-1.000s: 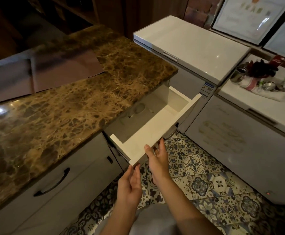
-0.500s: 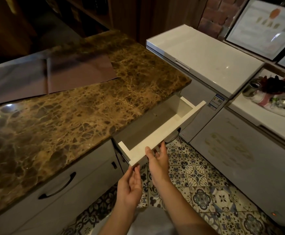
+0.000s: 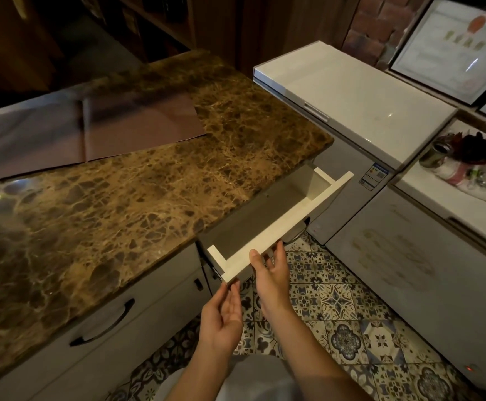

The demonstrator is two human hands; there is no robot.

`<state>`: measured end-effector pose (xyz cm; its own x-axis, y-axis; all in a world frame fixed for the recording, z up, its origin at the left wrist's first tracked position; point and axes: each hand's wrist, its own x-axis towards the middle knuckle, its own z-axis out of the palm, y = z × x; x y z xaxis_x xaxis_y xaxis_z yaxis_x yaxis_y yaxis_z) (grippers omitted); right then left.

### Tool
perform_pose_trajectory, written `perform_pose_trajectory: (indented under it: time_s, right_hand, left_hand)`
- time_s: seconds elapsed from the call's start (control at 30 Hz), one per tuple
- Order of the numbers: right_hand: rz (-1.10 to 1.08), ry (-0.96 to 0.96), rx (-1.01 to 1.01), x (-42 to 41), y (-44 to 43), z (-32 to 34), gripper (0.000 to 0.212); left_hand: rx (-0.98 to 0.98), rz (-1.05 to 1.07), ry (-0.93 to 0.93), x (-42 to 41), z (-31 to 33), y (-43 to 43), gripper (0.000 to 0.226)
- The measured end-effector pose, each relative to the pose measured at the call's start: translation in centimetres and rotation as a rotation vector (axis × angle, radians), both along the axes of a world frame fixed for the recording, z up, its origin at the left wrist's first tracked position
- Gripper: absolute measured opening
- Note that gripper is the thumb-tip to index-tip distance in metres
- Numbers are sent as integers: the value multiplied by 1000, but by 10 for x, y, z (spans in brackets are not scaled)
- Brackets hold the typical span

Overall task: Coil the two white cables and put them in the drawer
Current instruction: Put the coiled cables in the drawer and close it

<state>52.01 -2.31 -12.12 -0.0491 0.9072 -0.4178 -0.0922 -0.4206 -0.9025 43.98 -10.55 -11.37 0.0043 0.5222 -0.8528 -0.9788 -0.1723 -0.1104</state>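
Spreading across the left of the view, a brown marbled counter (image 3: 120, 212) carries a dark mat (image 3: 62, 134) at its far left corner. Past its right end stands a white chest freezer (image 3: 351, 96) with its lid down, and nearer, along the right side, a second freezer (image 3: 409, 256) whose top holds a clutter of small items, among them a metal cup (image 3: 435, 153) lying tilted. A patterned tile floor (image 3: 337, 302) fills the space between the freezers and the counter's cabinets.

A white drawer (image 3: 279, 227) sticks partly out from under the counter's near edge, just beside its right corner. Only a shadowed grey strip of its inside shows; the rest lies under the counter, so its contents cannot be told.

The right hand (image 3: 273, 273) is flat against the drawer's front panel, fingers straight and slightly spread, the thumb lying on the panel's face near its top edge. The left hand (image 3: 224, 316) is just below the panel's near corner, palm turned up and inward, fingers straight and together, holding nothing; whether its fingertips touch the panel cannot be told.

On the cabinet front below the counter's near edge, left of the drawer, sits a dark curved handle (image 3: 103, 325).
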Motion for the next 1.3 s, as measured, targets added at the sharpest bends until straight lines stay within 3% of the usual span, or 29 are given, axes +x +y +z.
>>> perform_pose_trajectory:
  time_s: [0.8,1.03,1.17,1.3]
  right_hand:
    - [35,1,-16,-60,36,3,88]
    - [41,-46,-18,-79,45,12,79]
    - [45,51,-81,-89,43,11,61]
    - [65,112,-159,-93,40,20,61]
  left_hand:
    - [-36,203,-26,-56,-4,35,87]
    - [-33,234,-23,-72,-3,47,87]
    - [-35,293,-42,-78,2,55,84]
    - [-57,318,-28,-80,6,60,80]
